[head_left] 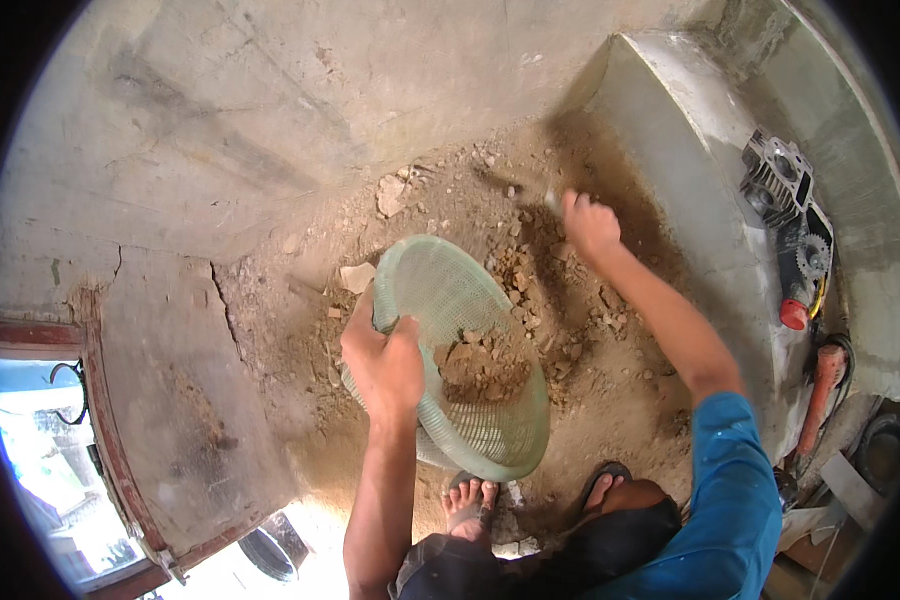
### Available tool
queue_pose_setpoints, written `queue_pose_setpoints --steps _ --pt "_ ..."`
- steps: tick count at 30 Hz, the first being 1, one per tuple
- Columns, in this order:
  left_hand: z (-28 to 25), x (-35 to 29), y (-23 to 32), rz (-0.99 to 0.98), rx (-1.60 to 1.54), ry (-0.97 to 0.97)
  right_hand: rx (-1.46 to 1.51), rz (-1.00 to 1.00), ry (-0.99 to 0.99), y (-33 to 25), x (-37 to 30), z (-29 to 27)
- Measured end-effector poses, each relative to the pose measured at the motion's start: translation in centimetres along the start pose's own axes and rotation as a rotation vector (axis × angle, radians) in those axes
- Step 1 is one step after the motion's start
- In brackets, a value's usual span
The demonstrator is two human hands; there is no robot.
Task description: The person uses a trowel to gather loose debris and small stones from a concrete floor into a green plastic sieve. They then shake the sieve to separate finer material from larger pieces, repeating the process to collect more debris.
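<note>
My left hand (385, 365) is closed on the left rim of a pale green mesh basket (410, 270). The basket is tilted, and a heap of brown soil and broken rubble (485, 370) lies inside it. Beyond the basket, to the right, my right hand (590, 228) is a closed fist around a small hand tool (551, 200). Only a pale bit of the tool shows by the fist, with a dark blurred part over the dirt, so its exact kind is unclear. Loose soil and stones (530, 260) lie between basket and tool.
Plaster walls (270, 120) rise behind the dirt floor. On a concrete ledge (690, 110) at the right are a metal engine part (785, 180) and an orange-red power tool (822, 390). My sandalled feet (470, 505) stand just below the basket. A red-framed opening (105, 430) is at lower left.
</note>
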State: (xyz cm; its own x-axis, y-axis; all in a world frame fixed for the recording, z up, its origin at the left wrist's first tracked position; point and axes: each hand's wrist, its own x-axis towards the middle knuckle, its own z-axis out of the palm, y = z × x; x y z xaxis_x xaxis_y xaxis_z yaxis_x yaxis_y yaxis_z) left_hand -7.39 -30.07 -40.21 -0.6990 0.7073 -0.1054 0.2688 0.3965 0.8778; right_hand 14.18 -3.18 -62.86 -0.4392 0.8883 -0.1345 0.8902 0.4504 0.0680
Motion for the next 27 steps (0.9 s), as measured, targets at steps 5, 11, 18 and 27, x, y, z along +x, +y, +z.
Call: queue_pose_setpoints --steps 5,11,18,27 --pt "0.0 0.3 0.3 0.016 0.034 0.005 0.117 -0.039 0.076 0.3 0.9 -0.4" --pt "0.3 0.1 0.4 -0.005 -0.041 -0.009 -0.087 -0.207 0.023 0.9 0.7 -1.4" --pt "-0.1 0.3 0.8 -0.003 -0.021 0.006 0.179 -0.240 -0.118 -2.5 1.0 -1.7" --pt "0.5 -0.9 1.7 -0.040 -0.032 0.028 0.428 0.121 -0.019 5.7 -4.4 0.7"
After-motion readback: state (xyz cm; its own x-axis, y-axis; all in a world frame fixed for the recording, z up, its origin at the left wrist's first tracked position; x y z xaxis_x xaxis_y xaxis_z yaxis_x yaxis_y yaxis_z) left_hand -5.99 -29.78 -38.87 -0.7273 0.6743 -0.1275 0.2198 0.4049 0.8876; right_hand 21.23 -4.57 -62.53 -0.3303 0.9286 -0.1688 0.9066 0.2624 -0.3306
